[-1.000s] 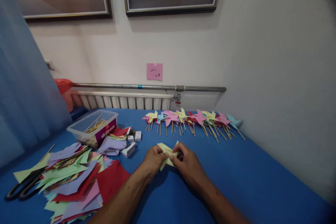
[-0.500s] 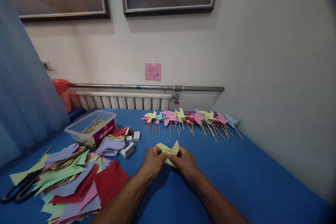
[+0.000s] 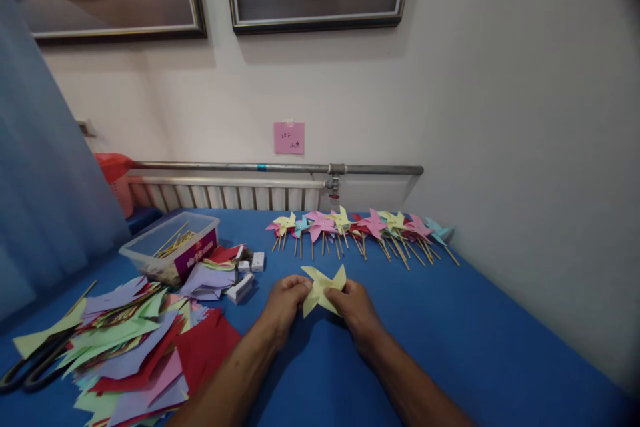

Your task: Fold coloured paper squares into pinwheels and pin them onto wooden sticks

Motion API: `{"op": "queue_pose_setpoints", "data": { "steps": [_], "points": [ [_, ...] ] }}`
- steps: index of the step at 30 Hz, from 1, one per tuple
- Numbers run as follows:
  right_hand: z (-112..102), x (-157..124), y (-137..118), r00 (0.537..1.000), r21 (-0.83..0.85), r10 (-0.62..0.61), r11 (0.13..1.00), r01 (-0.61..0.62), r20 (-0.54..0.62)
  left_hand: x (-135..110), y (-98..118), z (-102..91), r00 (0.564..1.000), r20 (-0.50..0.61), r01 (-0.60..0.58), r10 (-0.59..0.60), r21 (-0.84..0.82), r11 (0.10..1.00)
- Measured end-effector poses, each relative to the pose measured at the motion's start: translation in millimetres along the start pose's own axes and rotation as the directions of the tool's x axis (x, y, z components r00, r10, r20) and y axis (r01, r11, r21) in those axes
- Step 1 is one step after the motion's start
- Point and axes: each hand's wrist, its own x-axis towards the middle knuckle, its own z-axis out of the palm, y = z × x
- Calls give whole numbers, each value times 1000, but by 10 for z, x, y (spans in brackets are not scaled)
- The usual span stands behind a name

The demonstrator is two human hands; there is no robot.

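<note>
A pale yellow paper pinwheel (image 3: 320, 288) is held over the blue tabletop, its four pointed blades spread. My left hand (image 3: 286, 300) pinches its left edge between thumb and fingers. On the other side, my right hand (image 3: 354, 308) grips it, the thumb pressed on the front near the centre and the fingers hidden behind. No stick shows on this pinwheel. Beyond my hands lies a row of finished-looking pinwheels on sticks (image 3: 373, 224) in pink, yellow, blue and red.
At left are a heap of coloured paper (image 3: 133, 347), black-handled scissors (image 3: 43, 367) and a clear plastic box (image 3: 173, 247) with thin sticks. Small white boxes (image 3: 241, 287) lie beside purple paper (image 3: 207, 278). A radiator (image 3: 225, 196) and wall stand behind the blue table (image 3: 450, 347).
The yellow paper has opened from a folded, bunched shape into a flatter pinwheel. My left thumb has moved from its centre to the left edge. The view has shifted slightly.
</note>
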Motion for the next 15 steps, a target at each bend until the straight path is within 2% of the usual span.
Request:
{"op": "queue_pose_setpoints", "data": {
  "steps": [3, 7, 10, 12, 15],
  "points": [
    [2, -34, -21, 1000, 61, 15, 998, -17, 19, 4, 13, -22, 999, 12, -40, 40, 25, 999],
    [-2, -22, -17, 999, 52, 43, 998, -44, 29, 39, -23, -29, 999, 26, -43, 41, 68, 997],
    [-37, 6, -50, 998, 104, 55, 993, -55, -2, 62, -64, -33, 997, -24, -65, 72, 204, 977],
    [-70, 19, -96, 998, 174, 55, 984, -48, -36, 57, -80, -35, 987, -31, -137, 159, 363, 922],
    [-111, 29, -161, 995, 277, 79, 959, -59, -62, 21, -52, -44, 951, 9, -254, 308, 586, 769]
  ]
}}
